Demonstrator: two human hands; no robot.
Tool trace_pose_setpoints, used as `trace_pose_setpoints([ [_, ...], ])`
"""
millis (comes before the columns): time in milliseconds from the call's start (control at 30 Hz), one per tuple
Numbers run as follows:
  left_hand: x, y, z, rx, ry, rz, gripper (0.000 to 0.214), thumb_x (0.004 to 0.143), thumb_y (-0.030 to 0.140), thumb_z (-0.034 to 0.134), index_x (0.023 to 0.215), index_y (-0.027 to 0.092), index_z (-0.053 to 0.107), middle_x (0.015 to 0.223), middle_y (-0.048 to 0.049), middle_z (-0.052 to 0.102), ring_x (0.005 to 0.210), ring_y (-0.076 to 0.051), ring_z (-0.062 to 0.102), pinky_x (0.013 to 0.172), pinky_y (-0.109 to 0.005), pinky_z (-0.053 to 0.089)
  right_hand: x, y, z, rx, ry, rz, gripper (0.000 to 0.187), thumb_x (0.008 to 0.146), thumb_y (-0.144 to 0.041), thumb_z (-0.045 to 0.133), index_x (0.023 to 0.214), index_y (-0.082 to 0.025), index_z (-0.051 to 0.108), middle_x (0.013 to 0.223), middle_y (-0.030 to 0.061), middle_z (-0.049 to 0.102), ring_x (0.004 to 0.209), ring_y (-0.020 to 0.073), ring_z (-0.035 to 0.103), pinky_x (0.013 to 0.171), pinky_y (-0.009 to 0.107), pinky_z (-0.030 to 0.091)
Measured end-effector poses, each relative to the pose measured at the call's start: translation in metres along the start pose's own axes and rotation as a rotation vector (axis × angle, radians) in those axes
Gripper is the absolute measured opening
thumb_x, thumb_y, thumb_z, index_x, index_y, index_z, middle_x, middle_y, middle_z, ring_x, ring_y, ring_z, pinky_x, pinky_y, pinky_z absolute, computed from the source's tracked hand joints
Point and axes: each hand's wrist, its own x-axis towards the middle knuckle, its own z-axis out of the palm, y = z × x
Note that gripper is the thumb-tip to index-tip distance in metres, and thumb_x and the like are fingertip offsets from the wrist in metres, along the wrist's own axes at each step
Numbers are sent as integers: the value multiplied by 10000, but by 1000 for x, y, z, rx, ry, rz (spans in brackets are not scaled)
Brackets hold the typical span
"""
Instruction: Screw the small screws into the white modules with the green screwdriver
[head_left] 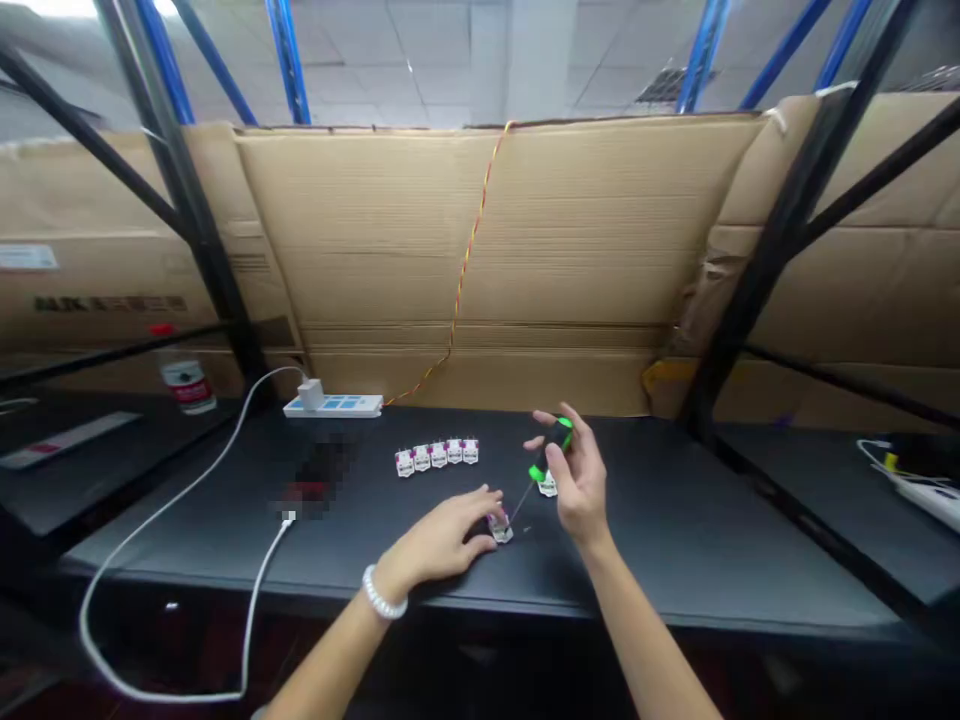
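Screwdriver [556, 437], grn/blk handle, is gripped closed in R hand [577, 490], shaft angled down twd white module [500, 530] nr front edge of bench [675, 590]. Module is touched by curled L hand [439, 538], grip unclear. Row of 5 modules [437, 457] lies behind, nr back edge.

Row of white modules [438, 457] sits just beyond the left hand [439, 535], obstructing a straight reach to the power strip [332, 405]. White cable [172, 500] crosses the bench's left side. Cardboard sheet [465, 240] blocks the far edge, beyond the right hand [577, 475].
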Motion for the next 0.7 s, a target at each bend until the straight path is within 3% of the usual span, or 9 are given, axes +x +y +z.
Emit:
trace_pose_setpoints([
  [500,0,1,5,92,27,9,296,992,221,716,1286,245,689,1575,-105,590,1497,-315,512,1250,-500,415,12,1,-23,-133,156,-80,453,955,-337,707,1379,-263,565,1231,102,737,819,181,770,740,343,649],
  [700,2,10,10,140,3,43,285,1048,211,625,1315,289,691,1574,-68,587,1521,-312,479,1237,-497,432,12,9,-28,-180,182,-64,444,901,-340,782,1290,-253,586,1121,67,748,835,189,767,763,350,650],
])
